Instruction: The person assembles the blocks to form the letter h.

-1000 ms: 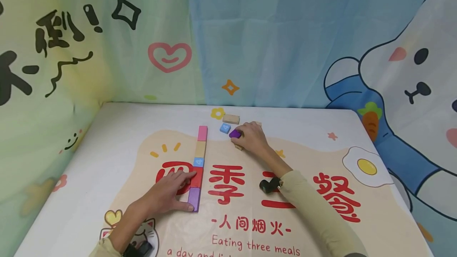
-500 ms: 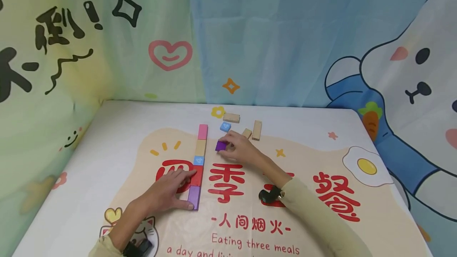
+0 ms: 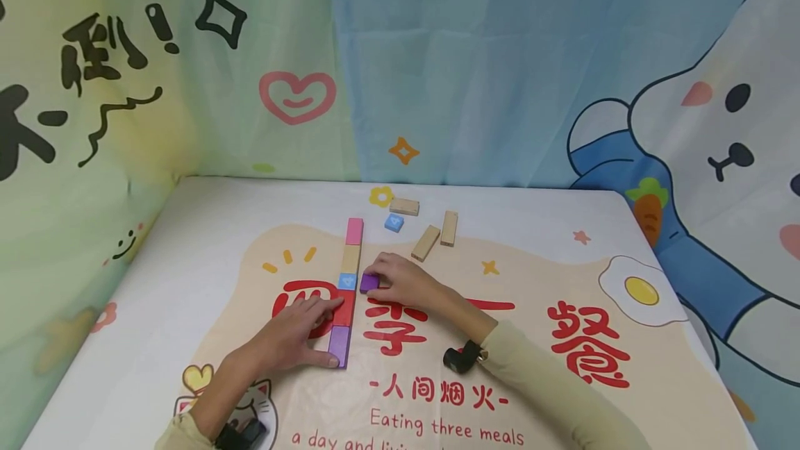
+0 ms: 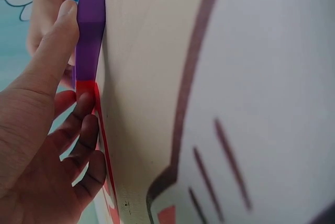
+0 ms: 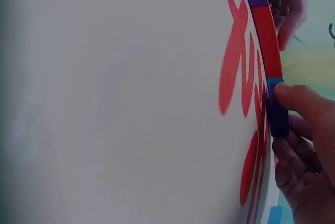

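Note:
A straight row of wooden blocks lies on the table: a pink block [image 3: 354, 230], a plain wood block [image 3: 351, 258], a blue block [image 3: 346, 281], a red block [image 3: 344, 309] and a light purple block [image 3: 339, 346]. My left hand [image 3: 296, 339] rests along its left side, index fingertip on the red block and thumb at the near end of the light purple one. My right hand [image 3: 403, 282] pinches a dark purple block [image 3: 369, 284] between thumb and fingers, just right of the blue block. In the right wrist view, this dark purple block [image 5: 278, 111] overlaps the row.
Beyond the right hand lie loose pieces: a blue block [image 3: 394, 223] and plain wood blocks, one at the back [image 3: 404, 207], one upright in view [image 3: 448, 228] and one slanted [image 3: 426, 243]. A printed cloth [image 3: 531, 242] covers the table; a curtain [image 3: 469, 89] hangs behind.
My right hand has carried the dark purple block from among the loose blocks leftward and nearer, up beside the row. The slanted wood block has come into full view. My left hand stays put.

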Motion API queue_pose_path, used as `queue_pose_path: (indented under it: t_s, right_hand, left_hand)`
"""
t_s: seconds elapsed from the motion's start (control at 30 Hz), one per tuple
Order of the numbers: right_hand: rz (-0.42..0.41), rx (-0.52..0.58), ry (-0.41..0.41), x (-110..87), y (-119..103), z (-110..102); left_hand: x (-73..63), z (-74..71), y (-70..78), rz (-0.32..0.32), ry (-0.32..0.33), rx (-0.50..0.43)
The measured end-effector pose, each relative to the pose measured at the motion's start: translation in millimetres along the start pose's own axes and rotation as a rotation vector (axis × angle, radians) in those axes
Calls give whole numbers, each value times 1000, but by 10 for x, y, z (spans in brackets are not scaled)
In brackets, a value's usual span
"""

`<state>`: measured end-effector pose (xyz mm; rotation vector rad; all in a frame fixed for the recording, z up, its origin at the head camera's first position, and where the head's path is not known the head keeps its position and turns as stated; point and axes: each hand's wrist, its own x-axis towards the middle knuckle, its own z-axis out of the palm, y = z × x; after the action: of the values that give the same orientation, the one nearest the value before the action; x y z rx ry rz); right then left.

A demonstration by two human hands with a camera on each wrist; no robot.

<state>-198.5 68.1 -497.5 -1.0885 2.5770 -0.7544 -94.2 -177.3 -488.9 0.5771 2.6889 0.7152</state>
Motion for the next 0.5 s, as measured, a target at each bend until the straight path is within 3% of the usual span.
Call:
queue_pose_path:
  t_s: [0.5]
  right_hand:
    - [78, 133, -21, 32, -47, 26]
  left_hand:
    - [-1, 3, -18, 23, 12, 10]
